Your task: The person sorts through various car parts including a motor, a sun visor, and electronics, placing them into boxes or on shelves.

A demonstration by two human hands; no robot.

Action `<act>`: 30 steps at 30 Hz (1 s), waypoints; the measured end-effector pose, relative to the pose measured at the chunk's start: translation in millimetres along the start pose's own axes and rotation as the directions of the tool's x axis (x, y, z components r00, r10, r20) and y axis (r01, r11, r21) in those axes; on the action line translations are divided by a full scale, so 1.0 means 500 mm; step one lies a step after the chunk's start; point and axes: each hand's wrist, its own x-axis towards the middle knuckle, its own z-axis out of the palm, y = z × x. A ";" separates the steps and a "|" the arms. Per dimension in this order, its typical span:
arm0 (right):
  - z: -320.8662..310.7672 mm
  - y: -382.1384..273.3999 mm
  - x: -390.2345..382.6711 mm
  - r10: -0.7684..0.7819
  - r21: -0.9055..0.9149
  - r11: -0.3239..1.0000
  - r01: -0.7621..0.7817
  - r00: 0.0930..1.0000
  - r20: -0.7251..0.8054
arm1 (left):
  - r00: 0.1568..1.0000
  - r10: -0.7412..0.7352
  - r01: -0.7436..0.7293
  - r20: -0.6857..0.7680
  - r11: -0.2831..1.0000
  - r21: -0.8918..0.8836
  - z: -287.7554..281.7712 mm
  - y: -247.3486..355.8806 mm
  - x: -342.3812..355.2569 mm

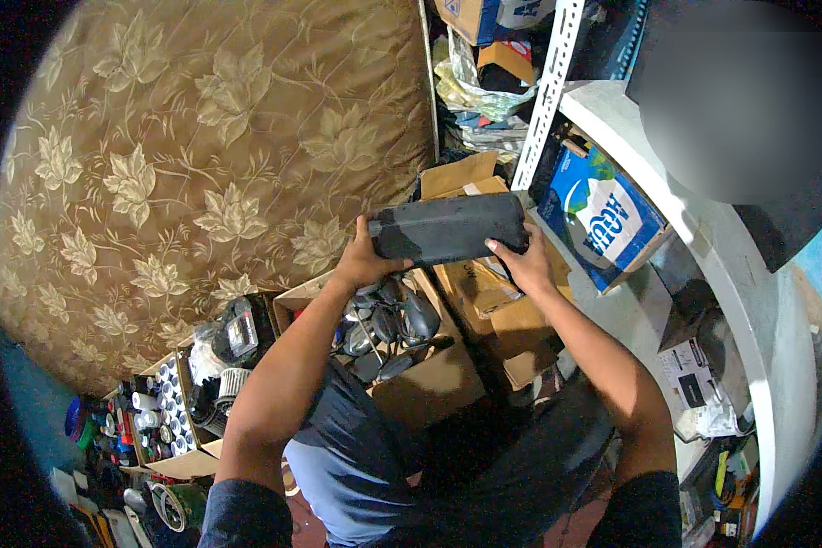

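I hold a dark grey oblong block (452, 228) with rounded edges, its surface blacker toward the left end; it stretches left to right between my left hand (367, 258) and right hand (532, 263), slanting slightly farther rightward.

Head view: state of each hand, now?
Left hand: closed, holding the left end of a dark oblong object.
Right hand: closed, holding its right end.

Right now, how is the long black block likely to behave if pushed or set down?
The long black block is probably stiff: it shows no sag between the left hand and right hand. It seems unlikely to roll, given its broad, fairly flat face and oblong shape. Its weight is hard to judge.
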 end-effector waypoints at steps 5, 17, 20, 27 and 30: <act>0.024 0.024 0.046 -0.031 0.098 0.995 0.026 0.999 0.041 | 0.993 -0.109 0.111 -0.035 0.993 0.052 0.008 0.006 -0.009; 0.013 0.106 0.117 -0.161 -0.379 0.906 0.190 0.981 0.109 | 0.970 -0.237 0.241 -0.046 0.933 0.267 0.153 0.046 0.041; 0.003 0.124 0.121 -0.097 -0.418 0.900 0.123 0.992 0.081 | 0.974 -0.225 0.220 -0.015 0.934 0.281 0.161 0.083 0.042; 0.026 0.108 0.132 -0.035 -0.382 0.923 0.046 0.999 0.035 | 0.971 -0.197 0.232 -0.138 0.922 0.311 0.134 0.102 0.045; 0.034 0.098 0.136 -0.038 -0.318 0.947 0.047 0.999 0.034 | 0.960 -0.223 0.265 -0.169 0.916 0.301 0.130 0.117 0.047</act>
